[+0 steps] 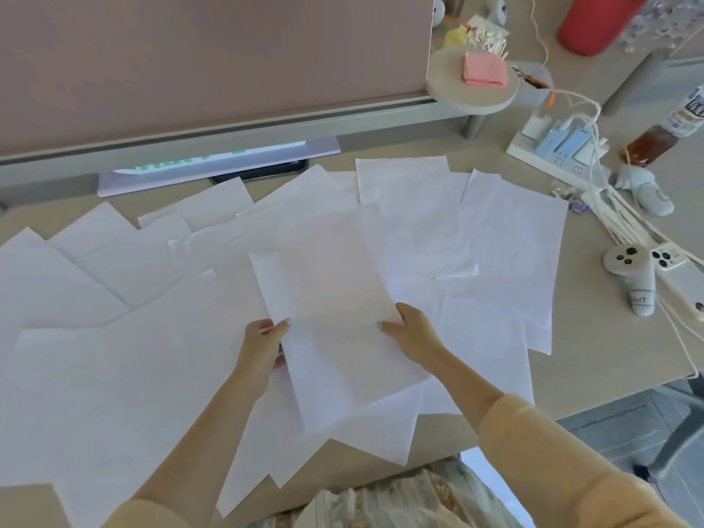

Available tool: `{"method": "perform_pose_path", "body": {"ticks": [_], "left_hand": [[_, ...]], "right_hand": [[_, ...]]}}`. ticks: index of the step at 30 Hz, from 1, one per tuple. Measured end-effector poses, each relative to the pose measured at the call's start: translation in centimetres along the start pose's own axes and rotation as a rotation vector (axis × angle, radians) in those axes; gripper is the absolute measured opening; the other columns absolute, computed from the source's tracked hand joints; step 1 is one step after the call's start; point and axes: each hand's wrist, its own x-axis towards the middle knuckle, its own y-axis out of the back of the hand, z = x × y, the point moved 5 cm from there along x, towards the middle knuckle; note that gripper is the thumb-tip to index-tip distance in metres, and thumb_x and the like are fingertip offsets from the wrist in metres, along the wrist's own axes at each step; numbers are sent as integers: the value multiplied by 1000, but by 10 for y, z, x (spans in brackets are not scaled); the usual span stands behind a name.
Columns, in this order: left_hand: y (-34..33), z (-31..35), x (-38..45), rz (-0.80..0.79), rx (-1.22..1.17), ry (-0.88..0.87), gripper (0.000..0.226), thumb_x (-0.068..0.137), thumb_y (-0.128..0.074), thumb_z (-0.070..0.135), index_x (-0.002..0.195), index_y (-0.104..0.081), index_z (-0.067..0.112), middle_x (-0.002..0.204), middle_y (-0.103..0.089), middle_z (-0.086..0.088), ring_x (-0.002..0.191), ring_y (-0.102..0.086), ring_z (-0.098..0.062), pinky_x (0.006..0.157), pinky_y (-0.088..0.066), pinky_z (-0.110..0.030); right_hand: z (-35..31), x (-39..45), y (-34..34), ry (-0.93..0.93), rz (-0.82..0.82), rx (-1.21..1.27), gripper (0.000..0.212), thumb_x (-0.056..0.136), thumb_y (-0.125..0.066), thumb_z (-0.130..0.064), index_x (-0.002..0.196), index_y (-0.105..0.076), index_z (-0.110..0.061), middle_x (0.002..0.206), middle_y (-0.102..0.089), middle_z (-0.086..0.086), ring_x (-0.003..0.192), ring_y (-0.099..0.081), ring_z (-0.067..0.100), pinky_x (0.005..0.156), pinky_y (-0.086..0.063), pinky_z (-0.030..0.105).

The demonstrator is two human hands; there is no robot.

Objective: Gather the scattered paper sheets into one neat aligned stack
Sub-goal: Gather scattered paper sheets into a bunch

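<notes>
Both arms reach toward 12 o'clock; left hand point(264, 346) and right hand point(409, 329) fingers pinch one paper sheet point(335, 322) at opposite edges above scattered sheets point(114, 337).

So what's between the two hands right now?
In the head view, only the held sheet spans between the left hand and right hand.
</notes>
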Motion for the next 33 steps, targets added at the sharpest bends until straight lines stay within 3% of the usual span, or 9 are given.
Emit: {"method": "perform_pose_path", "body": {"ticks": [3, 6, 10, 14, 18, 22, 26, 29, 33], "left_hand": [[-11, 1, 8, -44, -68, 47, 21, 92, -56, 21, 111, -60, 13, 102, -67, -8, 92, -64, -27, 81, -53, -38], [-19, 8, 19, -17, -49, -20, 10, 90, -60, 22, 90, -66, 15, 90, -68, -4, 84, -64, -22, 84, -51, -37], [-36, 23, 36, 5, -36, -155, 15, 87, -63, 26, 74, -64, 17, 81, -67, 1, 74, -62, -14, 69, -48, -27], [-51, 38, 58, 22, -68, -243, 13, 88, -59, 27, 86, -64, 15, 77, -61, -3, 71, -56, -17, 69, -45, -29], [-80, 59, 68, -31, 74, -359, 19, 89, -48, 23, 72, -55, 29, 86, -57, -1, 85, -51, -18, 74, -39, -30], [-111, 75, 74, -74, 54, -411, 40, 92, -44, 10, 128, -58, 17, 134, -54, 4, 122, -50, -13, 105, -38, -26], [-135, 82, 94, -154, 47, -362, 48, 88, -50, 19, 136, -48, 14, 142, -48, -4, 123, -51, -21, 107, -39, -35], [-149, 81, 113, -220, -49, -330, 49, 77, -56, 20, 123, -53, 3, 124, -61, -19, 104, -65, -31, 95, -52, -48], [-156, 78, 121, -215, -184, -276, 30, 86, -54, 11, 112, -59, -2, 103, -66, -17, 85, -65, -29, 74, -58, -34]], "right_hand": [[-4, 8, 13, 11, 24, 3, 22, 87, -63, -22, 74, -48, -11, 69, -52, 3, 59, -49, 18, 51, -36, 26], [-12, 22, 25, 39, 72, 40, 23, 86, -65, -28, 81, -53, -10, 74, -53, 7, 63, -50, 20, 55, -37, 27], [-25, 48, 40, 86, 68, 18, 12, 86, -66, -25, 90, -64, -13, 76, -61, 1, 66, -56, 17, 53, -42, 22], [-41, 82, 93, 167, 334, -14, 34, 86, -67, -24, 111, -65, 0, 102, -67, 13, 94, -62, 24, 66, -45, 20], [-61, 113, 135, 169, 468, -79, 24, 90, -58, -15, 105, -63, 3, 90, -58, 9, 82, -56, 24, 56, -40, 27], [-55, 146, 146, 30, 518, -325, 34, 89, -53, -13, 121, -57, -3, 121, -58, 18, 115, -51, 38, 85, -44, 38], [-40, 160, 143, -73, 528, -417, 47, 89, -50, -15, 134, -38, -8, 135, -43, 14, 126, -38, 37, 93, -38, 39], [-32, 165, 147, -16, 536, -304, 50, 86, -53, -13, 133, -36, -12, 127, -49, 13, 121, -47, 35, 92, -42, 40], [-23, 164, 154, 63, 506, -88, 64, 84, -62, -11, 142, -33, -12, 133, -50, 9, 113, -55, 30, 88, -42, 32]]}}
